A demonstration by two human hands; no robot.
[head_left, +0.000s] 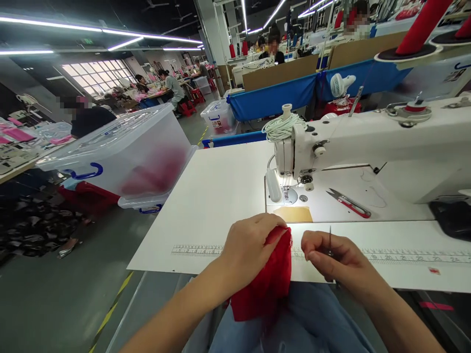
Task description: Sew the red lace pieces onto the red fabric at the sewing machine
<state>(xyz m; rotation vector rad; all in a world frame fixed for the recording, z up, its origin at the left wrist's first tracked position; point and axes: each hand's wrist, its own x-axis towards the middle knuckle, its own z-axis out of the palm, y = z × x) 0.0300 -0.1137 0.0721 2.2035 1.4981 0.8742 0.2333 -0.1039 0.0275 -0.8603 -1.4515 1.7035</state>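
Note:
My left hand (247, 247) is closed on a piece of red fabric (274, 279), pinching its upper edge at the front of the white sewing table (221, 196). The fabric hangs over the table edge onto my lap. To the right, my right hand (334, 257) is curled round a thin pointed metal tool (330, 238), its tip upward; most of it is hidden by the fingers. My right thumb and index finger are pinched together near the fabric, apart from it. Whether they hold a thread cannot be seen. Beyond both hands stands a white sewing machine (353, 142).
Red-handled thread snips (349, 203) lie on the machine bed. A printed ruler (198, 250) runs along the table front. Light green cord (283, 128) is coiled on the machine head. Plastic bins (147, 152) stand at left. Red thread cones (423, 27) rise at upper right. Other people sit farther off.

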